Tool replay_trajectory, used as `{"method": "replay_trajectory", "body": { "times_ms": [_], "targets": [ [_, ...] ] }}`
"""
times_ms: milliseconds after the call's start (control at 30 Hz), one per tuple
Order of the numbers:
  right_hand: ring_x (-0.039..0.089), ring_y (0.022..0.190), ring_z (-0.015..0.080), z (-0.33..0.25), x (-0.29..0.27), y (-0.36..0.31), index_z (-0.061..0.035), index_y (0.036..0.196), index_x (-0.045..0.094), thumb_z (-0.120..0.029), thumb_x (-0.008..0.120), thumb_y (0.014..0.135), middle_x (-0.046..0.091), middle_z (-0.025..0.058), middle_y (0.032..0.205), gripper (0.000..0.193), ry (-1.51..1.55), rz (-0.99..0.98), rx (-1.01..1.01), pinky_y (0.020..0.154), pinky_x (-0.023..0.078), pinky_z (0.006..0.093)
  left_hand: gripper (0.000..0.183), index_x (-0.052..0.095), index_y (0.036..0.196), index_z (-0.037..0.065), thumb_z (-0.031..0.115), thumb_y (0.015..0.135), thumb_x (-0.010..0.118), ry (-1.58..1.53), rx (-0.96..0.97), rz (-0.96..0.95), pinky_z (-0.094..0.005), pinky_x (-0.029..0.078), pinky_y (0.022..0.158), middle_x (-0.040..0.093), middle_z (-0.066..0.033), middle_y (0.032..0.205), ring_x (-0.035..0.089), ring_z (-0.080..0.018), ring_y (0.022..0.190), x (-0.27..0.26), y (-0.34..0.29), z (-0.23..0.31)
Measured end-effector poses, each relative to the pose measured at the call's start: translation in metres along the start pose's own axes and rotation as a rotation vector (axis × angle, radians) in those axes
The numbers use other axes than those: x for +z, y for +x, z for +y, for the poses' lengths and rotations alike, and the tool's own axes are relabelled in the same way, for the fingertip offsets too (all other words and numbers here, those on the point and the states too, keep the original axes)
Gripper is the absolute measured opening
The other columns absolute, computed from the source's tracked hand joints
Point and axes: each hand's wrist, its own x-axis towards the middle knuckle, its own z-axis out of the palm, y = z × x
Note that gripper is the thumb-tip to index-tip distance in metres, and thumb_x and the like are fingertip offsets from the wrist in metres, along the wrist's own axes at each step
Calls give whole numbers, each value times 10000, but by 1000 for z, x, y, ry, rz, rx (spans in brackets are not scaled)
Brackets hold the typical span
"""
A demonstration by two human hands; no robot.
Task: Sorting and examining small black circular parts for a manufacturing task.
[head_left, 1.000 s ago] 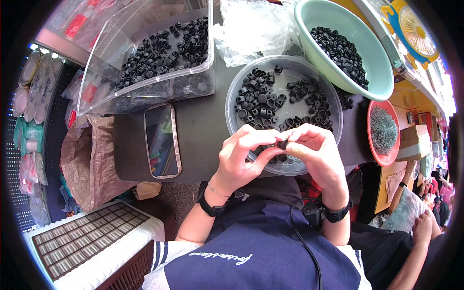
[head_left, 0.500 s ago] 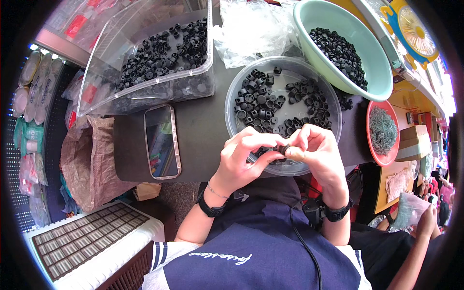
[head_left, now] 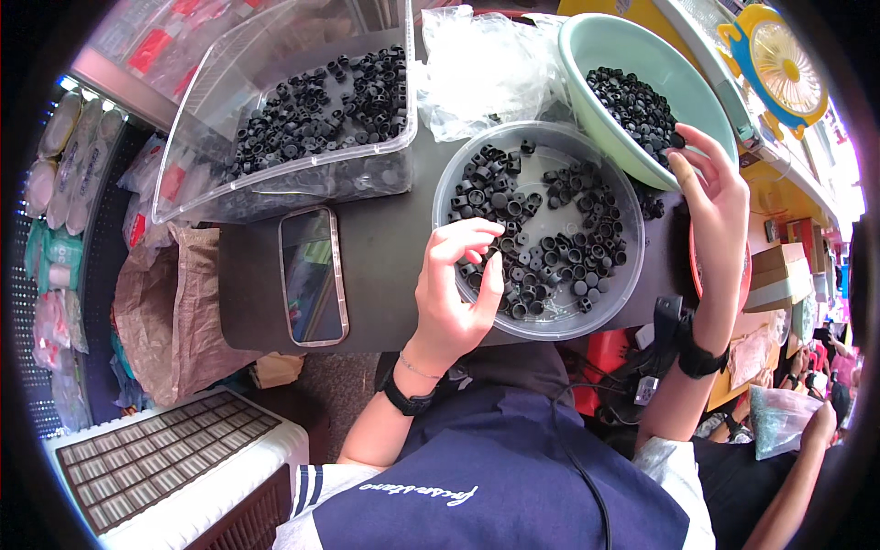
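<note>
My left hand [head_left: 458, 291] is over the near-left side of a clear round tub [head_left: 631, 284]. Its thumb and fingers curl toward each other; dark parts behind the fingertips hide whether a piece is between them. In the tub lie many small black plastic parts [head_left: 587, 252], some ring-shaped, some like round caps. At the right rim of a mint-green basin [head_left: 715, 119], my right hand [head_left: 713, 183] pinches a small black plastic cap [head_left: 676, 141] between thumb and fingers. More small black parts [head_left: 632, 105] are heaped inside the basin.
A clear rectangular bin [head_left: 284, 179] of black parts stands at the far left of the dark table [head_left: 385, 266]. A phone [head_left: 313, 275] lies in front of it. Clear plastic bags [head_left: 490, 69] are at the back. Another person's hand [head_left: 820, 426] holds a bag at the right.
My hands have parted. My right hand has moved from above the tub's near edge to the basin's rim, far right. My left hand has shifted slightly left, its fingers over the tub's parts.
</note>
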Motion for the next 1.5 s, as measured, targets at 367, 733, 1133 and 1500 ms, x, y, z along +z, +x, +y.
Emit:
{"method": "replay_trajectory", "body": {
  "times_ms": [367, 733, 1133, 1500],
  "targets": [
    [627, 1024, 338, -28, 54, -41, -34, 1022, 673, -37, 692, 814, 669, 126, 1025, 210, -356, -418, -275, 927, 484, 412, 287, 466, 1174, 5, -63, 914, 567, 22, -49, 48, -284, 481, 811, 606, -173, 1192, 559, -156, 907, -3, -1, -2],
    [603, 971, 280, -23, 96, -74, -44, 972, 667, -37, 717, 778, 634, 84, 984, 201, -364, -559, -406, 879, 467, 397, 292, 497, 1191, 0, -59, 911, 559, 85, -59, 66, -298, 488, 831, 616, -152, 1188, 581, -173, 928, -3, 1, -2],
    [622, 904, 299, -26, 91, -70, -44, 939, 648, -43, 706, 808, 632, 98, 936, 143, -233, -495, -242, 808, 500, 396, 288, 501, 1192, -1, -44, 914, 562, 99, -77, 46, -309, 494, 841, 624, -146, 1181, 592, -181, 937, -4, 0, -2],
    [642, 913, 269, -14, 88, -67, -20, 925, 710, -51, 753, 766, 696, 80, 916, 168, -303, -510, -351, 839, 502, 366, 285, 606, 1104, 4, -60, 828, 633, 211, -45, -11, -321, 507, 852, 650, -141, 1095, 638, -228, 951, -3, 5, 5]
  ]
}}
